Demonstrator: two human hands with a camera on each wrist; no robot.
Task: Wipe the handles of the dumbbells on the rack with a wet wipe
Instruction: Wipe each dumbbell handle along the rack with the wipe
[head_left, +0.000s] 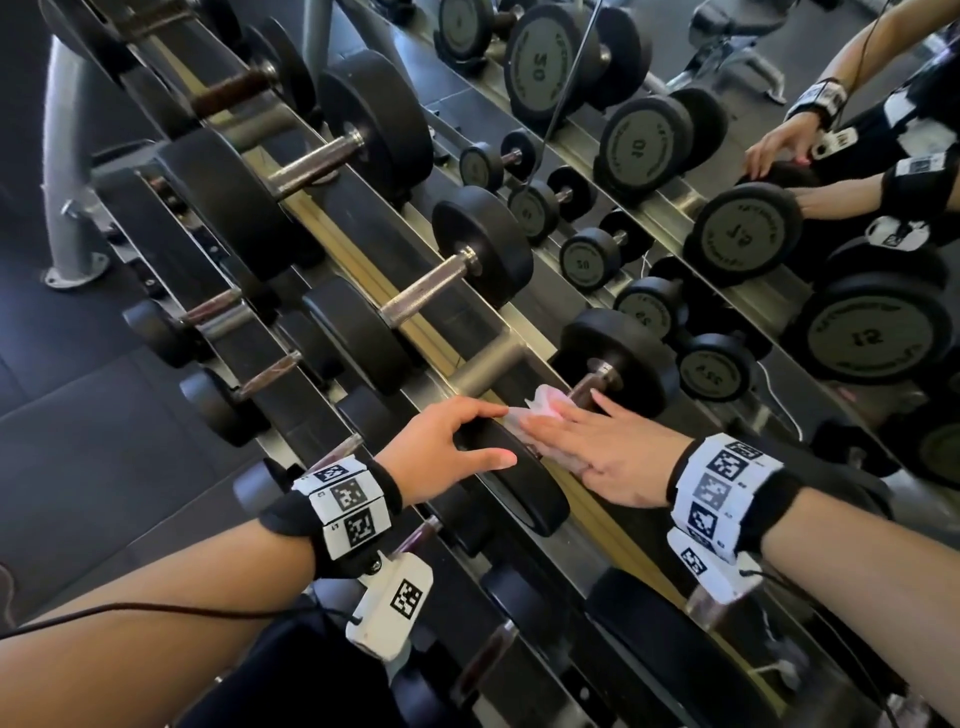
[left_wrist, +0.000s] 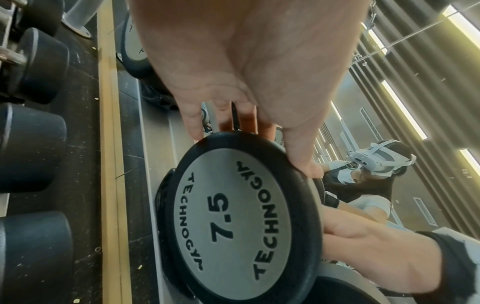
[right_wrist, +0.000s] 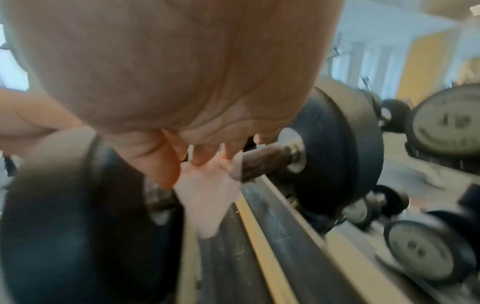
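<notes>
White crumpled wet wipe draped over brown-steel handle of black round-headed 7.5 dumbbell on grey metal rack, directly under right hand. Right fingers nearly straight, flat on wipe, pressing it to handle; thumb contact unclear. Left hand just beside, fingers and thumb curled over near head's rim, gripping it. Both forearms reach in from below, palms down.

Left grip clasping, fingers curled; right grip flat, fingers straight.
</notes>
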